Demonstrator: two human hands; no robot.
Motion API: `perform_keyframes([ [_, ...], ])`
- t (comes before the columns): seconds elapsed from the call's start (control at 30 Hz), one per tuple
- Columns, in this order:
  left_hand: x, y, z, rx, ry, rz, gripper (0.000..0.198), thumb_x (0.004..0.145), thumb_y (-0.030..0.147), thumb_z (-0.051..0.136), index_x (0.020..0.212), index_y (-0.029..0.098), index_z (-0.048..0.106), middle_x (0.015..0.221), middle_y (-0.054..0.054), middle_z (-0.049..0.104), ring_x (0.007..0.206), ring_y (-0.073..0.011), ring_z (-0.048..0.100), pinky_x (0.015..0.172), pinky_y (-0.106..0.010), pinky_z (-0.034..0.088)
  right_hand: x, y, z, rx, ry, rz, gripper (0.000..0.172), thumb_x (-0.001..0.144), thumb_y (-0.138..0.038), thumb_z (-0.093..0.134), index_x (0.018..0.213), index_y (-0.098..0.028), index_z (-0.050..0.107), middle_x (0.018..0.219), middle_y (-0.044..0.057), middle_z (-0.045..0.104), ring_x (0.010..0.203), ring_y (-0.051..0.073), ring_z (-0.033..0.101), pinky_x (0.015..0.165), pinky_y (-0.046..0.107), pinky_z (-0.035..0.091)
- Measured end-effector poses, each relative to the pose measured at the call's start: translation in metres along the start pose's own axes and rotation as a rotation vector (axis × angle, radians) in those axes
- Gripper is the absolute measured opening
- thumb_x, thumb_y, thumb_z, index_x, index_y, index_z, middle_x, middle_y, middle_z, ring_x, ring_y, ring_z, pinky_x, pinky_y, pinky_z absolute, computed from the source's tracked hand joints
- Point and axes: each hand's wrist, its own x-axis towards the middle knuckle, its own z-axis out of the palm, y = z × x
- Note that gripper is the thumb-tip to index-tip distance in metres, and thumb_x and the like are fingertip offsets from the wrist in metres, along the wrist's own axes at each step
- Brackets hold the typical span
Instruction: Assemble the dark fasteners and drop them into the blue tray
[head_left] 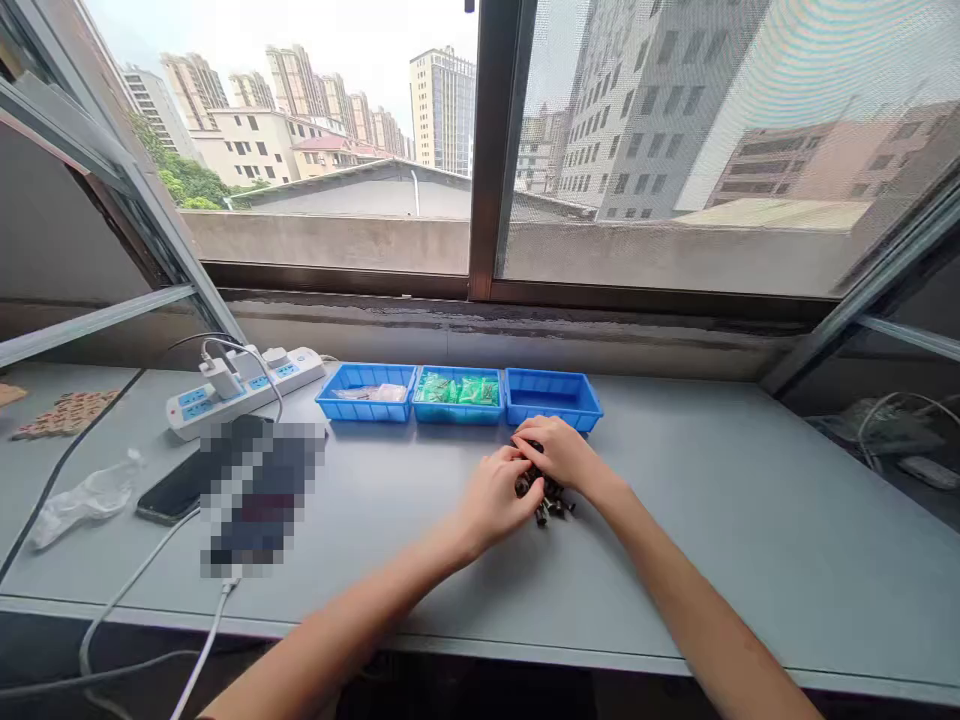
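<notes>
A small heap of dark little parts lies on the grey table, just in front of the right-hand blue tray. My left hand and my right hand meet over the heap, fingers curled and pinched together on some of the parts. What exactly sits between the fingertips is hidden. Three blue trays stand in a row behind my hands: the left tray holds clear bags, the middle tray holds green packets, and the right one looks bare inside.
A white power strip with plugs and cables lies at the back left. A black phone and a blurred-out object lie left of centre, with a crumpled clear bag further left. The window sill runs behind the trays.
</notes>
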Motion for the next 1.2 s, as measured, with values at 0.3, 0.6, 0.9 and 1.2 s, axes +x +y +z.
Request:
perform_keyframes([
  [0.3, 0.017, -0.021, -0.033, 0.306, 0.365, -0.073, 0.028, 0.082, 0.014, 0.056, 0.108, 0.018, 0.063, 0.118, -0.01, 0.06, 0.117, -0.0266, 0.05, 0.099, -0.042, 0.037, -0.002, -0.003, -0.006, -0.014, 0.345, 0.161, 0.023, 0.088, -0.025, 0.049, 0.1, -0.021, 0.068, 0.111, 0.005, 0.065, 0.059, 0.012, 0.061, 0.052, 0.025, 0.045],
  [0.6, 0.022, -0.05, -0.042, 0.408, 0.265, -0.138, 0.021, 0.08, 0.014, 0.062, 0.1, 0.022, 0.064, 0.097, -0.005, 0.062, 0.1, -0.0236, 0.057, 0.095, -0.039, 0.039, -0.003, 0.004, -0.005, -0.082, 0.391, 0.242, 0.019, 0.083, -0.027, 0.054, 0.094, -0.023, 0.069, 0.095, 0.004, 0.069, 0.079, 0.021, 0.062, 0.047, 0.025, 0.042],
  [0.9, 0.019, -0.05, -0.04, 0.427, 0.277, -0.13, 0.013, 0.082, 0.013, 0.059, 0.089, 0.022, 0.066, 0.089, -0.003, 0.061, 0.095, -0.0224, 0.056, 0.086, -0.035, 0.042, -0.005, -0.036, 0.005, 0.187, -0.031, -0.106, 0.007, 0.07, -0.026, 0.074, 0.077, -0.024, 0.072, 0.075, -0.003, 0.068, 0.059, 0.012, 0.058, 0.055, 0.022, 0.04],
  [1.2, 0.021, -0.05, -0.04, 0.44, 0.249, -0.111, 0.011, 0.083, 0.016, 0.061, 0.091, 0.022, 0.067, 0.092, -0.004, 0.064, 0.096, -0.0229, 0.057, 0.086, -0.037, 0.042, -0.004, -0.032, -0.001, 0.08, -0.092, -0.021, 0.01, 0.078, -0.018, 0.065, 0.081, -0.024, 0.072, 0.077, 0.0, 0.07, 0.074, 0.017, 0.063, 0.06, 0.025, 0.041],
])
